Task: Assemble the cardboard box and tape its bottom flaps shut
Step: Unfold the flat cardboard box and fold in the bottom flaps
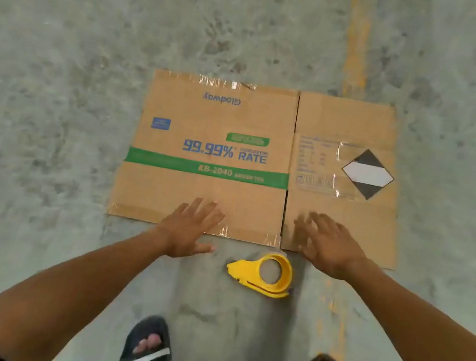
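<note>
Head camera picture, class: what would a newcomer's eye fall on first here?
The flattened cardboard box lying printed side up in the middle of the concrete floor. Next, the left hand and right hand, fingers spread over its near edge. Then the yellow tape dispenser, on the floor between the hands.

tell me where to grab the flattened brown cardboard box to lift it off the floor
Grip the near edge of the flattened brown cardboard box, coming from the person's side. It lies flat on the concrete floor, and both open hands, left hand and right hand, are already there.
</note>
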A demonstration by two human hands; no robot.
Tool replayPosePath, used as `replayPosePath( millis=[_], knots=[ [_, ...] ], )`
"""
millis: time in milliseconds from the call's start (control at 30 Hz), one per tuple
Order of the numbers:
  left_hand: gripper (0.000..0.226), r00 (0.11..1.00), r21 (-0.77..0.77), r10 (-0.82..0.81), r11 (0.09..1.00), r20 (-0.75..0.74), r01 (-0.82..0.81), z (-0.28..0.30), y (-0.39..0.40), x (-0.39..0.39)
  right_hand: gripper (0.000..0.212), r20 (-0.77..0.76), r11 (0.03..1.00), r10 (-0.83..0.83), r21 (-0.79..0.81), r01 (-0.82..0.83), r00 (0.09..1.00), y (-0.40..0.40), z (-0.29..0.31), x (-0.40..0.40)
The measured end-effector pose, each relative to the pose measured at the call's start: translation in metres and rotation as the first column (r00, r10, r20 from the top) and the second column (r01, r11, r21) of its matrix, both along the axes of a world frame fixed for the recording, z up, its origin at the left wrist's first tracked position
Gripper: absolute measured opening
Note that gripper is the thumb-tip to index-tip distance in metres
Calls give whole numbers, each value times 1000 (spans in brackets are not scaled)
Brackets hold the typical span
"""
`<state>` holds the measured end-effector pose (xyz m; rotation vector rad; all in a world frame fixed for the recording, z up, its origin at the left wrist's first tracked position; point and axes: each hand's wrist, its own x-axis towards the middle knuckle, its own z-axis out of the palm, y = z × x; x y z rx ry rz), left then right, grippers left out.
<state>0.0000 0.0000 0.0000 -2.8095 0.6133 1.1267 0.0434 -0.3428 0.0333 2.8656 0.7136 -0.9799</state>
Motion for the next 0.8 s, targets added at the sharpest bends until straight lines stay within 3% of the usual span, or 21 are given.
replayPosePath(
  millis=[67,233,367,567,700,800],
  knots=[
    [93,992,23,-90,996,83,88,-24,8,3,79,59,987,149,-68,-144,987,-8,-26,6],
    [95,912,109,-334,942,238,317,-57,36,14,115,62,866,428,-314,-389,902,-20,-63,14],
    [80,883,163,-421,905,209,393,-50,39,29,104,36,829,490,-328,-453,871,-19,-57,26],
    [71,922,149,-331,940,200,306,-28,23,35,96,102,840,462,-369,-398,881,-12,-45,23],
    [71,890,163,-340,939,305,302,-10,36,42,89,123,867,415,-353,-351,902,-6,-20,34],
    [68,835,19,-205,974,511,228,0,59,55,79,172,905,355,-311,-291,919,-1,9,54]
  ],
)
